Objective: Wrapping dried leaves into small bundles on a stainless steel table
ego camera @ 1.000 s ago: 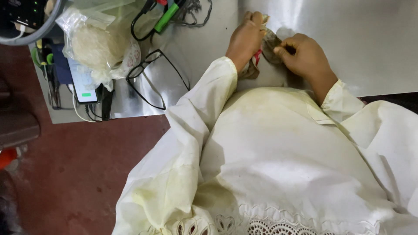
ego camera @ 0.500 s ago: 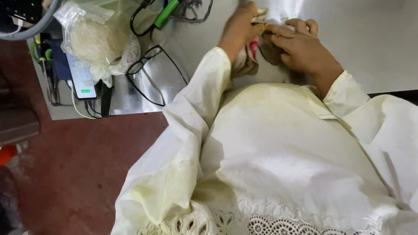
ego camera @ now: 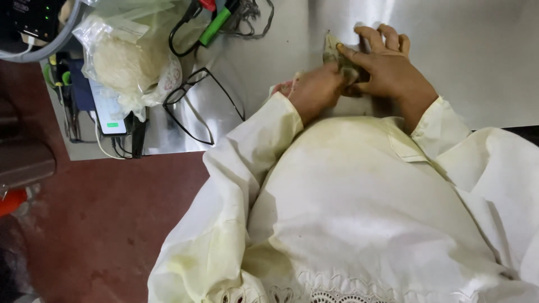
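Compared with a second earlier, we had shifted both hands slightly along the near edge of the steel tabletop [ego camera: 483,62]. Our right hand [ego camera: 390,70] now lay over the small greenish-grey piece [ego camera: 332,51], its grip pinching it; the left hand [ego camera: 315,90] was clenched against it from below. The piece stayed in hand above the tabletop; work on it evidently remained unfinished. Spectacles [ego camera: 193,104] lay untouched toward the left edge.

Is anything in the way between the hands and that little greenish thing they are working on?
No. Both the left hand and the right hand already touch the small greenish piece over the shiny metal table. The eyeglasses lie off to the side.
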